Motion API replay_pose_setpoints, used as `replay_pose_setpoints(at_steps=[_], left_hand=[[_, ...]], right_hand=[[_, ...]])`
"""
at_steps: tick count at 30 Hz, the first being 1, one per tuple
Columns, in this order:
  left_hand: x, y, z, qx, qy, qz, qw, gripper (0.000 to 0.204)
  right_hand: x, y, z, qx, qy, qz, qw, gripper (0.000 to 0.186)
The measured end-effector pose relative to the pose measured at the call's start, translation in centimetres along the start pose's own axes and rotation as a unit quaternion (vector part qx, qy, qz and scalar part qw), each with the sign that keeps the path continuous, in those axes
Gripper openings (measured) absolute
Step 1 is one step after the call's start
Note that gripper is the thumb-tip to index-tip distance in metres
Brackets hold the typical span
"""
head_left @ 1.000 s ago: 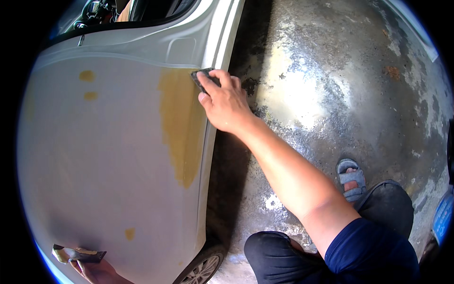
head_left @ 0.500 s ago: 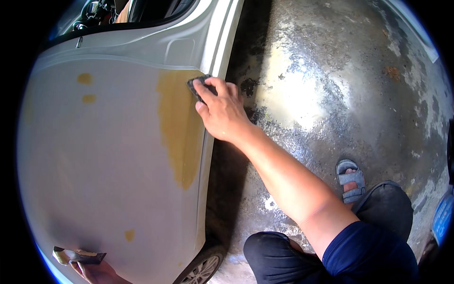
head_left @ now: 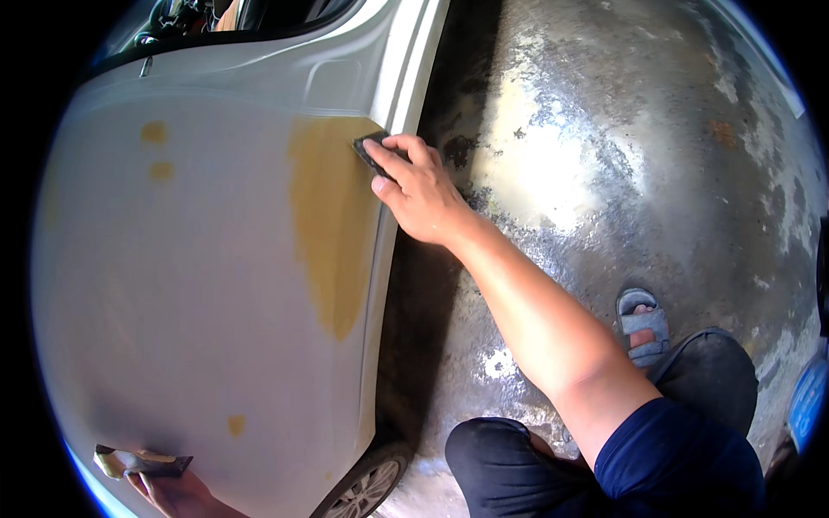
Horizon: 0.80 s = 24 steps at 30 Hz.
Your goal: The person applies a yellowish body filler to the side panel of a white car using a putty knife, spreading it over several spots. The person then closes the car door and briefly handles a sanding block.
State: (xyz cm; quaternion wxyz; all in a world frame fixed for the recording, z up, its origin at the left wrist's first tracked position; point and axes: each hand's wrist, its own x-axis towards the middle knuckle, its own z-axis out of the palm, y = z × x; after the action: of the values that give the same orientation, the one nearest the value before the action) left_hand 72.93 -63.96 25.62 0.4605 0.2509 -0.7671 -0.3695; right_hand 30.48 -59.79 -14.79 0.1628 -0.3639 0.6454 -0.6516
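Note:
The car's pale door panel carries a broad yellow-tan patch along its right edge, plus smaller matching spots. My right hand grips a dark, flat rectangular pad against the top of that patch, at the door's edge, fingers over the pad. Low at the left, my left hand, partly cut off by the frame, holds a dark flat plate with beige material on it, in front of the door.
Above the panel is a car window. A wheel shows below. The stained concrete floor lies right, with my sandalled foot and bent knees. A blue object sits at the far right edge.
My right hand with the pad moved down along the patch's edge, then back up and slightly right. My left hand has barely moved.

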Motion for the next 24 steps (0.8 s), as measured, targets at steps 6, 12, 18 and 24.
replay_pose_setpoints(at_steps=[6, 12, 18, 24], left_hand=[[-0.1, 0.1, 1.8, -0.038, 0.003, -0.016, 0.999, 0.046], [-0.1, -0.4, 3.6, 0.092, 0.138, 0.066, 0.984, 0.044], [-0.6, 0.3, 5.4, 0.023, 0.098, 0.02, 0.995, 0.044], [-0.4, -0.4, 7.8, -0.001, 0.102, 0.014, 0.995, 0.043]], right_hand=[[-5.0, -0.9, 2.4, 0.022, -0.061, -0.009, 0.998, 0.045], [-9.2, -2.4, 4.6, 0.029, -0.056, -0.027, 0.998, 0.045], [-12.9, -3.7, 6.7, 0.049, -0.056, -0.017, 0.997, 0.046], [-16.3, -5.0, 8.6, 0.055, -0.07, -0.026, 0.996, 0.048]])
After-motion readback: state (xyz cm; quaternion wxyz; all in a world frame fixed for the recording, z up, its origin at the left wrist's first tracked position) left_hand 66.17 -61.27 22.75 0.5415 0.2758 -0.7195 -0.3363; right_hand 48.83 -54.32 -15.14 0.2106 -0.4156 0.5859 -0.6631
